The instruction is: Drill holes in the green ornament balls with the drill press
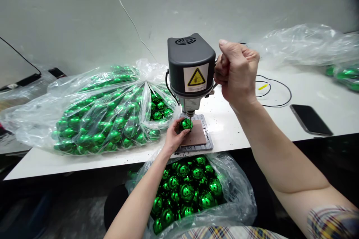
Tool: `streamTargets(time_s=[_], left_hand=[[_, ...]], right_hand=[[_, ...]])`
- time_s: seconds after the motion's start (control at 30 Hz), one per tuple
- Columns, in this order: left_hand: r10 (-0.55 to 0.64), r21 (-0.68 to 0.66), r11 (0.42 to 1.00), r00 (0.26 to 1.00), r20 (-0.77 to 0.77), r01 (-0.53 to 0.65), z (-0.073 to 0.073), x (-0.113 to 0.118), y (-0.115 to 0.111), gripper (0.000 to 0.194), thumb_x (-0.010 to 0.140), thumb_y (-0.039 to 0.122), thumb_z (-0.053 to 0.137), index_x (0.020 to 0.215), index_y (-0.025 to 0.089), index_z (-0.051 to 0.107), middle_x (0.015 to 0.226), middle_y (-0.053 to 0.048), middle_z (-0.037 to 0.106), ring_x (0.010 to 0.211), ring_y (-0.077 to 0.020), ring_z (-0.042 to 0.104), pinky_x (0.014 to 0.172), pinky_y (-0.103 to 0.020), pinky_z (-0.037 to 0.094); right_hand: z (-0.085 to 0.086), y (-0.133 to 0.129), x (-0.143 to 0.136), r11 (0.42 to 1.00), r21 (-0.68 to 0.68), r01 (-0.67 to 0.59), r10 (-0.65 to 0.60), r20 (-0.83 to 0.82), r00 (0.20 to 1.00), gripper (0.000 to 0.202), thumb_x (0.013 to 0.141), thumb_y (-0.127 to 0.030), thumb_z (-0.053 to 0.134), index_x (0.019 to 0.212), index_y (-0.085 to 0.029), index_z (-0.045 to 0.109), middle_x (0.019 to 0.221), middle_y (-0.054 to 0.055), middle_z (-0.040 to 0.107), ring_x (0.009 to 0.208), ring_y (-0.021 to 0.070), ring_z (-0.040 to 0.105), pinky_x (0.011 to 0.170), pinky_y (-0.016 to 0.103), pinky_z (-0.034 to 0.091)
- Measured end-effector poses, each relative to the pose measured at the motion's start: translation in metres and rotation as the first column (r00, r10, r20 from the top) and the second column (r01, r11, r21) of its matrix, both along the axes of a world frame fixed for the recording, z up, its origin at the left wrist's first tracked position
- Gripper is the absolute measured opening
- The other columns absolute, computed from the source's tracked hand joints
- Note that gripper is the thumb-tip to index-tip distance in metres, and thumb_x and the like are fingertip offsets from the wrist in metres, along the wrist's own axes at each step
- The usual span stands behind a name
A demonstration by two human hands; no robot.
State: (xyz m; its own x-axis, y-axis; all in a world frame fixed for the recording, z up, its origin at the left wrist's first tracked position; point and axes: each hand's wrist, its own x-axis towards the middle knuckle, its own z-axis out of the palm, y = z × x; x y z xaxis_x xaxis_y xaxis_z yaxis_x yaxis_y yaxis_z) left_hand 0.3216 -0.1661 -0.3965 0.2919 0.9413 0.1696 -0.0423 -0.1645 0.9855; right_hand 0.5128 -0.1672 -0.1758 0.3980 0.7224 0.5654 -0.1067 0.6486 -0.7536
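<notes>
My left hand [176, 134] pinches a shiny green ball [186, 124] between thumb and fingers, under the bit of a small drill press [192, 63]. The bit's tip meets the top of the ball, though whether it has gone in I cannot tell. Beneath the ball lies a brown board [198, 136] on the grey metal base [209, 142]. Up at the right side of the press's dark housing, my right hand [237, 65] is closed in a fist around the feed handle, which is mostly hidden by the fingers.
A large clear bag [103, 112] of green balls lies on the white table [230, 134] at left, its mouth facing the press. Another open bag [238, 190] of balls sits below the table edge. At right are a phone [310, 119], a black cable [288, 95] and more plastic [303, 44].
</notes>
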Motion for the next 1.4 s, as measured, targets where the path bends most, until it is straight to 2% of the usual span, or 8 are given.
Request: streamTargets(time_s=[0.3,0.43,0.57,0.73,0.97,1.13,1.27,1.4], left_hand=[[-0.008,0.239,0.97,0.988,-0.154,0.045,-0.002,0.002,-0.009,0.043,0.08,0.031,0.078,0.119,0.02,0.061,0.131,-0.013,0.064,0.129,-0.0286,0.057,0.113,-0.047,0.041],[-0.005,0.159,0.987,0.995,-0.099,0.021,0.0,0.009,-0.012,0.031,0.083,0.033,0.076,0.108,0.02,0.063,0.128,-0.012,0.066,0.124,-0.0272,0.061,0.11,-0.045,0.044],[0.087,0.003,0.996,0.993,0.077,-0.087,-0.004,0.019,-0.018,0.06,0.071,0.03,0.085,0.119,0.021,0.049,0.12,-0.011,0.069,0.112,-0.0236,0.067,0.103,-0.043,0.051],[0.26,-0.027,0.966,0.963,0.067,-0.259,0.0,0.019,-0.029,0.057,0.066,0.026,0.088,0.103,0.021,0.045,0.113,-0.01,0.071,0.105,-0.0218,0.07,0.099,-0.042,0.053],[0.093,0.018,0.996,0.995,-0.028,-0.093,0.006,0.01,-0.026,0.047,0.071,0.029,0.085,0.109,0.018,0.06,0.115,-0.012,0.072,0.11,-0.0243,0.068,0.101,-0.043,0.052],[0.093,0.093,0.992,0.994,-0.059,-0.087,0.001,0.012,-0.024,0.047,0.07,0.031,0.086,0.11,0.018,0.064,0.112,-0.01,0.072,0.108,-0.0243,0.067,0.1,-0.043,0.052],[0.084,0.107,0.991,0.994,-0.068,-0.076,0.0,0.013,-0.024,0.046,0.072,0.032,0.085,0.11,0.018,0.064,0.112,-0.01,0.071,0.107,-0.0241,0.066,0.1,-0.042,0.052],[0.107,0.118,0.988,0.992,-0.068,-0.098,0.001,0.014,-0.025,0.045,0.072,0.032,0.084,0.109,0.018,0.064,0.11,-0.01,0.071,0.106,-0.024,0.067,0.099,-0.042,0.052]], right_hand=[[-0.002,0.002,0.003,1.0,-0.005,-0.009,0.009,0.04,0.999,0.051,0.089,-0.045,0.065,0.053,-0.022,0.038,0.044,-0.006,0.034,0.035,0.0048,0.028,0.034,0.025,0.018],[-0.004,0.003,0.005,1.0,0.009,-0.029,0.028,0.031,0.999,0.051,0.088,-0.045,0.066,0.053,-0.021,0.037,0.044,-0.006,0.033,0.034,0.0045,0.027,0.034,0.025,0.018],[-0.004,0.003,0.004,0.999,-0.013,-0.044,0.044,0.012,0.999,0.049,0.087,-0.045,0.068,0.054,-0.022,0.04,0.045,-0.006,0.036,0.036,0.0053,0.03,0.033,0.025,0.02],[0.002,-0.003,-0.002,0.999,-0.015,-0.029,0.028,-0.054,0.998,0.05,0.085,-0.04,0.07,0.05,-0.022,0.039,0.042,-0.007,0.032,0.035,0.0043,0.024,0.031,0.024,0.013],[-0.002,0.001,0.003,0.999,-0.019,-0.044,0.044,-0.005,0.999,0.05,0.086,-0.043,0.069,0.052,-0.022,0.039,0.044,-0.006,0.035,0.036,0.0053,0.029,0.034,0.026,0.02],[0.0,-0.002,0.002,0.999,-0.004,-0.046,0.046,0.013,0.999,0.051,0.087,-0.041,0.068,0.052,-0.022,0.037,0.044,-0.006,0.033,0.035,0.0045,0.026,0.033,0.025,0.018],[0.002,-0.007,-0.004,1.0,0.009,-0.017,0.018,-0.038,0.999,0.048,0.089,-0.027,0.062,0.048,-0.022,0.038,0.041,-0.007,0.031,0.034,0.0047,0.022,0.032,0.026,0.013],[-0.001,-0.01,-0.006,0.997,0.075,0.002,-0.001,-0.015,1.0,0.048,0.089,-0.028,0.064,0.048,-0.022,0.038,0.042,-0.006,0.031,0.034,0.0053,0.025,0.033,0.026,0.013]])
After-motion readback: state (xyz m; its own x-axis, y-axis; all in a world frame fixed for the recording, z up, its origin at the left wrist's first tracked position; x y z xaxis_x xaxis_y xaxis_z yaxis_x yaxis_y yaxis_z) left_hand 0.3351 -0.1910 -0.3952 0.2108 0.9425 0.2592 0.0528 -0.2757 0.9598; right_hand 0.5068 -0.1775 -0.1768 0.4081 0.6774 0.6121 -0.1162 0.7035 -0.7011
